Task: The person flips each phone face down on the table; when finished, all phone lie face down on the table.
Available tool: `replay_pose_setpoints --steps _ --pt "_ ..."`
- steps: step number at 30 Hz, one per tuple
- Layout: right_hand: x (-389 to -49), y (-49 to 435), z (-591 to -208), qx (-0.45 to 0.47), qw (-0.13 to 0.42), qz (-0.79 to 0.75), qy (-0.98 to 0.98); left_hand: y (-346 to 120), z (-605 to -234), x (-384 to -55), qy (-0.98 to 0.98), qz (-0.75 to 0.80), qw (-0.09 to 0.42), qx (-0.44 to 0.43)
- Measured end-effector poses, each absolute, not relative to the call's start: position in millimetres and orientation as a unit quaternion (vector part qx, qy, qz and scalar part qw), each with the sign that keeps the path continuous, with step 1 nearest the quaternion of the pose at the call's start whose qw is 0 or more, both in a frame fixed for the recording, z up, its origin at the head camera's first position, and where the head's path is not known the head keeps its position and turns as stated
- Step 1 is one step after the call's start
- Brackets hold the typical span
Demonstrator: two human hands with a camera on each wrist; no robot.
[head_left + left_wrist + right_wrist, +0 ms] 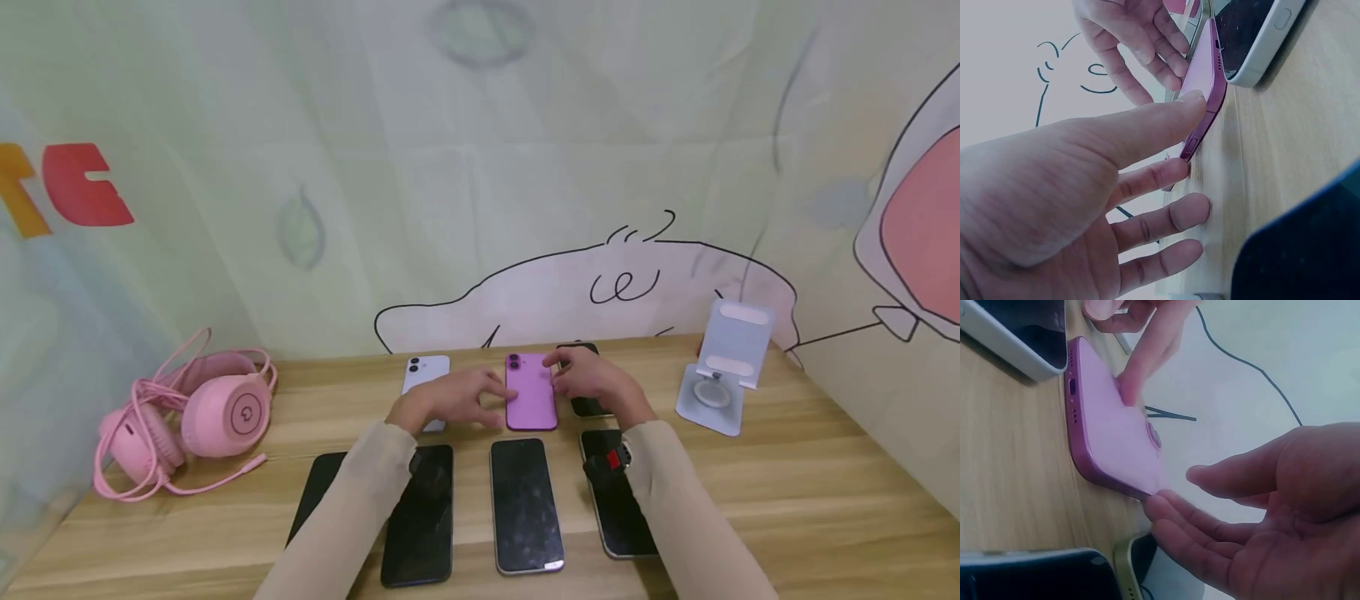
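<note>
A pink-purple phone [531,404] lies back side up in the far row on the wooden table, its camera lenses toward the wall. My left hand [463,397] is at its left side; in the left wrist view the thumb [1166,122] rests over the back near the edge and the index finger reaches the side, the other fingers spread. From the other side, my right hand [596,377] brings its fingertips [1159,506] right to the phone's long edge, with the thumb held apart. A pale phone [429,367] and a dark-screened phone [588,407] flank it, both partly hidden by the hands.
Several dark-screened phones, one of them central [527,508], form a nearer row under my forearms. Pink headphones [232,412] with a coiled cable stand at the left. A light blue folding phone stand [735,337] is at the right. A printed cloth [480,192] hangs behind the table.
</note>
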State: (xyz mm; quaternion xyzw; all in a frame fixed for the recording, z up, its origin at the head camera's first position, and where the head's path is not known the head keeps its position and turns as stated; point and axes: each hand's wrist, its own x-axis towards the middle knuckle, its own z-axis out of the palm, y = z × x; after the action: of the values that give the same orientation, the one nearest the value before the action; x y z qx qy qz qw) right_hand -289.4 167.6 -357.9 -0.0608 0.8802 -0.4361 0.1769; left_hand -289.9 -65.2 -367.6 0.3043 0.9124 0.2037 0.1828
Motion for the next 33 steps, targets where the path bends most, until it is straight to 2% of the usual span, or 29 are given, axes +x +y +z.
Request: replay_pose_setpoints --steps 7,18,28,33 --pt "-289.8 166.7 -354.2 -0.056 0.202 -0.431 0.878 -64.3 -363.8 -290.6 0.911 0.208 0.184 0.306" --pt "-290.2 160.5 -363.1 -0.072 0.187 -0.453 0.869 -69.2 -360.1 -291.2 0.920 0.190 0.193 0.282" --pt "-290.7 155.8 -368.8 -0.084 0.183 -0.464 0.863 -76.4 -355.0 -291.6 0.918 0.175 0.178 0.309" --pt "-291.3 154.3 -369.4 -0.088 0.185 -0.466 0.861 -78.3 -352.9 -292.3 0.915 0.183 0.189 0.305"
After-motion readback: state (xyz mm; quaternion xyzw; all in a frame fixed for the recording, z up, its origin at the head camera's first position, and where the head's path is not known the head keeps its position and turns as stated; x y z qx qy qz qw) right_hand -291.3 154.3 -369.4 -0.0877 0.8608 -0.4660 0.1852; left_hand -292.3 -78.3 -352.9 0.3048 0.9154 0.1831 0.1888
